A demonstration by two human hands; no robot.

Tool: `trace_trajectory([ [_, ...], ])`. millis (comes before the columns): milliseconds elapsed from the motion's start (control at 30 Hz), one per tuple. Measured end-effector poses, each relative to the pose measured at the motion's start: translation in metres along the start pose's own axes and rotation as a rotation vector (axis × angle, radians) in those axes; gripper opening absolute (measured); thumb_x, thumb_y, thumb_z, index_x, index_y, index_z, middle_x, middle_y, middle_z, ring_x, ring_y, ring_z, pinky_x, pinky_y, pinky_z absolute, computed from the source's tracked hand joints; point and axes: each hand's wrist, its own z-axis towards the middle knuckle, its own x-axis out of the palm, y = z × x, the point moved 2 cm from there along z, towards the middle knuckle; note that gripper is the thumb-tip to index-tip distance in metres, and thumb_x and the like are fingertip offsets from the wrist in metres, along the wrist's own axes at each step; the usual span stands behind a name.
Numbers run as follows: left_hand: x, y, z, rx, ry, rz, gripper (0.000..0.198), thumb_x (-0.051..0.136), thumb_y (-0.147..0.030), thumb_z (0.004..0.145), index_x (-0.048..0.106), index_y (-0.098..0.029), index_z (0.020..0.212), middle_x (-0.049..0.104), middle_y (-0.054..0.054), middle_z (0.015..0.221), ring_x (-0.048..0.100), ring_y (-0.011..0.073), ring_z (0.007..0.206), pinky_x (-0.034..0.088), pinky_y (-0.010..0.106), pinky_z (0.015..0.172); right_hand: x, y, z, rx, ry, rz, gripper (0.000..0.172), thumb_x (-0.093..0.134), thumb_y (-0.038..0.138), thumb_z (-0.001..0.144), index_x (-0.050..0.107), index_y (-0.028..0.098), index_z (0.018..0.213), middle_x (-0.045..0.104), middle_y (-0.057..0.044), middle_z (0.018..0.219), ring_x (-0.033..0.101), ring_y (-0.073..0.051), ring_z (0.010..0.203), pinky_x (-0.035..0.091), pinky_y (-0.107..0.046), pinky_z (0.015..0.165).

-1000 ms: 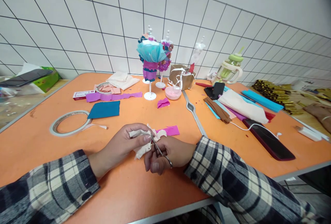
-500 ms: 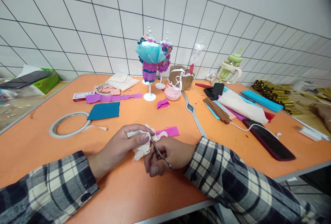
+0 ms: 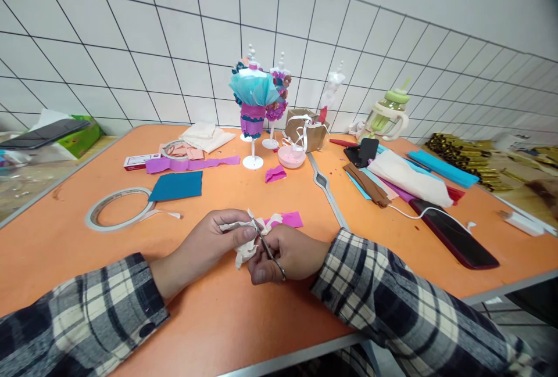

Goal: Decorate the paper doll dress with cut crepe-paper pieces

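My left hand (image 3: 222, 234) pinches a crumpled piece of cream crepe paper (image 3: 245, 254) between thumb and fingers, above the front of the orange table. Small metal scissors (image 3: 269, 252) are gripped in my right hand (image 3: 285, 252), a finger loop showing by the thumb. Their blades point up and left, touching the paper beside my left thumb; how far apart the blades are I cannot tell. A magenta paper strip (image 3: 292, 219) lies just behind my hands, partly hidden by them.
Mini dress forms, one in a turquoise-and-purple paper dress (image 3: 253, 98), stand at the back near a pink bowl (image 3: 292, 157). To the left lie a tape roll (image 3: 91, 217) and blue paper (image 3: 176, 186). A phone (image 3: 453, 233) and several paper strips lie right.
The cream paper has shifted and folded a little, with less of it showing. My right hand has turned slightly with the scissors, their blades higher against the paper.
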Motion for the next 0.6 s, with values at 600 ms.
trace_trajectory([
  [600,0.0012,-0.0036,0.0006,-0.058,0.021,0.101,0.016,0.079,-0.033,0.068,0.072,-0.018,0.066,0.067,-0.002,0.063,0.058,0.0118,0.057,0.044,0.021,0.053,0.0026,-0.0062,0.0001,0.093,0.039,0.079,0.059,0.070,0.069,0.059,0.058,0.012,0.067,0.051,0.005,0.047,0.046,-0.006,0.045,0.036,-0.020,0.049],
])
